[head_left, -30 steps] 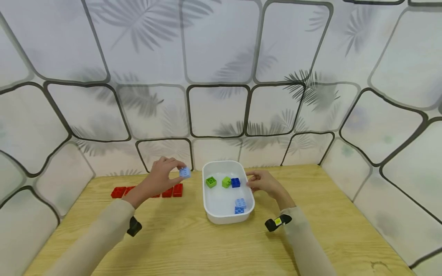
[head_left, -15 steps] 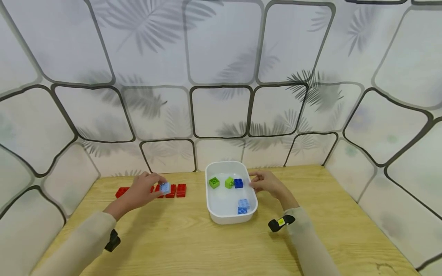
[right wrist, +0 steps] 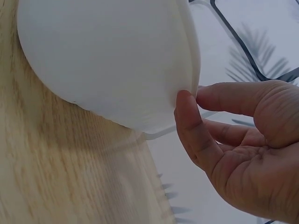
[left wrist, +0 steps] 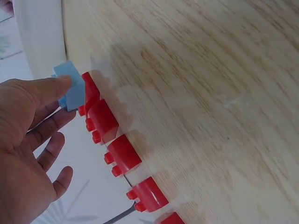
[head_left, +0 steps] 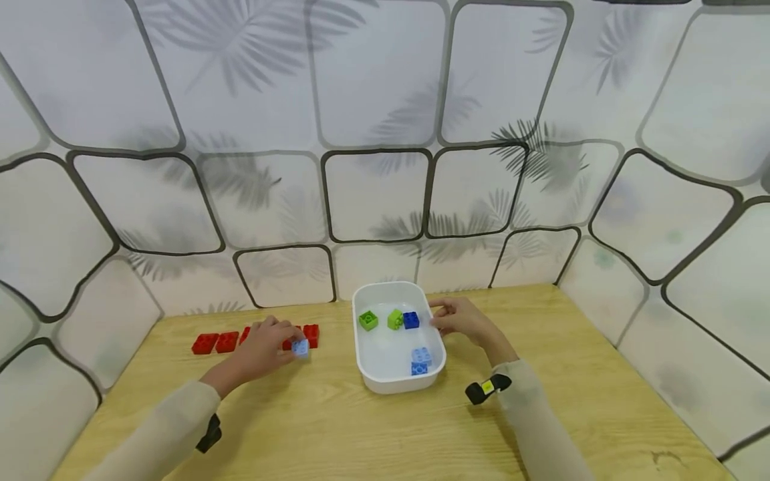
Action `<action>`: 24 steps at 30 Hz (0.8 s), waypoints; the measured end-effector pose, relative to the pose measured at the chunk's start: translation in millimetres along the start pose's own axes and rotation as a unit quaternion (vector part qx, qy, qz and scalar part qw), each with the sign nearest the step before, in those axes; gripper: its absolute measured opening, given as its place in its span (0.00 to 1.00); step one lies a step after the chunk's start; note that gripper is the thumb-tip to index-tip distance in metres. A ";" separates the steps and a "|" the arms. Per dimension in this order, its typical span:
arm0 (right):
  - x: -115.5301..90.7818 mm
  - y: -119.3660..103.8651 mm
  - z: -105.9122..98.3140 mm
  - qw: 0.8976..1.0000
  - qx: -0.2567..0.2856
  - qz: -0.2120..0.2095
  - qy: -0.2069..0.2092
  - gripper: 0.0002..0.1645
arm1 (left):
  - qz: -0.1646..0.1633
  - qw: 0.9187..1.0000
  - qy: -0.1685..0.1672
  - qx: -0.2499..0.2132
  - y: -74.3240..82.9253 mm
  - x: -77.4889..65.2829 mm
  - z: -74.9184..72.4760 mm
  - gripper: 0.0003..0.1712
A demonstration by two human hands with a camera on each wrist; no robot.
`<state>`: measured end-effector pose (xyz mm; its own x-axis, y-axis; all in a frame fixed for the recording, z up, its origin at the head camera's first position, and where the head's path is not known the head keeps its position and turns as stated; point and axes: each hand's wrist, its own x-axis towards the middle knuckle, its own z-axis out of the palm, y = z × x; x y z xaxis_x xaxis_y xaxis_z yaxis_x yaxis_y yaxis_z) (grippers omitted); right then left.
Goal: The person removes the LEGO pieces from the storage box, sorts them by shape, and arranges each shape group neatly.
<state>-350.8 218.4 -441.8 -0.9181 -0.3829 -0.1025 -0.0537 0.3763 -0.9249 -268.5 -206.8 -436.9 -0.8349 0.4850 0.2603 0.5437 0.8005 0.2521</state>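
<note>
My left hand pinches a light blue building block between thumb and fingers, close in front of the right end of a row of red building blocks. In the left wrist view, the light blue block overlaps the endmost red block; the other fingers are spread loosely. My right hand holds the right rim of a white plastic tub. The right wrist view shows thumb and finger pinching the edge of the tub.
Inside the tub lie two green blocks, a dark blue block and lighter blue blocks near its front. The wooden table meets a patterned cloth backdrop at the back and sides.
My left hand carried the light blue block left from beside the tub to over the red row, then toward me and slightly right. My right hand stays on the tub's rim.
</note>
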 end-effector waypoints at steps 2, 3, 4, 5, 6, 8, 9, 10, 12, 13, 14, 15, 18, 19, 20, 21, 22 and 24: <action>-0.7 0.4 -0.7 1.000 -0.002 -0.001 -0.004 0.32 | 0.002 1.000 -0.001 0.003 1.3 0.7 3.8 0.13; -1.0 0.6 -1.2 1.000 -0.004 -0.001 -0.003 0.32 | 0.004 1.000 -0.002 0.005 2.0 1.4 5.3 0.13; -1.4 0.7 -1.7 1.000 -0.006 -0.001 -0.002 0.32 | 0.004 1.000 -0.003 0.008 2.6 2.3 6.6 0.13; -1.8 0.6 -2.2 1.000 -0.008 -0.001 0.000 0.32 | 0.007 1.000 -0.005 0.011 3.2 3.2 7.6 0.13; -2.2 0.4 -2.7 1.000 -0.009 -0.002 0.002 0.32 | 0.007 1.000 -0.008 0.013 3.9 4.0 8.3 0.13; -2.5 -0.7 -3.1 1.000 -0.012 -0.004 0.004 0.31 | 0.004 1.000 -0.013 0.019 5.0 5.2 9.1 0.13; -2.6 -1.5 -3.2 1.000 -0.012 -0.004 0.004 0.31 | 0.002 1.000 -0.016 0.022 5.4 5.5 9.2 0.13; -2.7 -2.3 -3.2 1.000 -0.012 -0.005 0.003 0.31 | 0.000 1.000 -0.019 0.023 5.9 5.6 9.2 0.13; -2.0 -2.8 -3.0 1.000 -0.010 -0.005 0.002 0.31 | -0.002 0.999 -0.024 0.026 5.5 5.5 10.1 0.14; -1.8 -3.2 -2.6 1.000 -0.009 -0.004 0.001 0.32 | -0.002 0.999 -0.025 0.027 4.9 5.3 10.7 0.14; -1.7 -3.6 -2.2 1.000 -0.008 -0.004 0.000 0.32 | -0.001 0.999 -0.025 0.028 4.5 5.1 11.3 0.13; -1.6 -3.9 -1.7 1.000 -0.007 -0.003 0.000 0.32 | 0.001 0.999 -0.024 0.027 3.7 4.9 12.0 0.13; -1.5 -5.0 -0.1 1.000 -0.004 0.002 0.000 0.32 | 0.006 0.999 -0.022 0.030 1.8 4.4 14.0 0.14; -1.4 -5.1 0.3 1.000 -0.005 0.003 0.000 0.32 | 0.009 0.999 -0.021 0.030 1.7 4.3 14.1 0.13; -1.0 -5.0 0.5 1.000 -0.005 0.004 0.001 0.32 | 0.010 0.999 -0.021 0.031 1.7 4.2 14.3 0.13; -0.6 -4.5 0.6 1.000 -0.006 0.006 0.001 0.32 | 0.010 0.999 -0.022 0.032 1.6 4.2 14.6 0.13; 0.0 -3.9 0.7 1.000 -0.006 0.007 0.002 0.32 | 0.011 0.999 -0.023 0.032 1.7 4.3 14.6 0.13; 1.2 -2.3 0.6 1.000 -0.006 0.008 0.004 0.32 | 0.009 0.999 -0.025 0.031 2.0 4.6 14.4 0.14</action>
<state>-351.5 216.6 -440.0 -0.9218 -0.3702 -0.1149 -0.0432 0.3926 -0.9187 -272.5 -197.9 -448.6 -0.8287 0.5162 0.2164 0.5543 0.8106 0.1890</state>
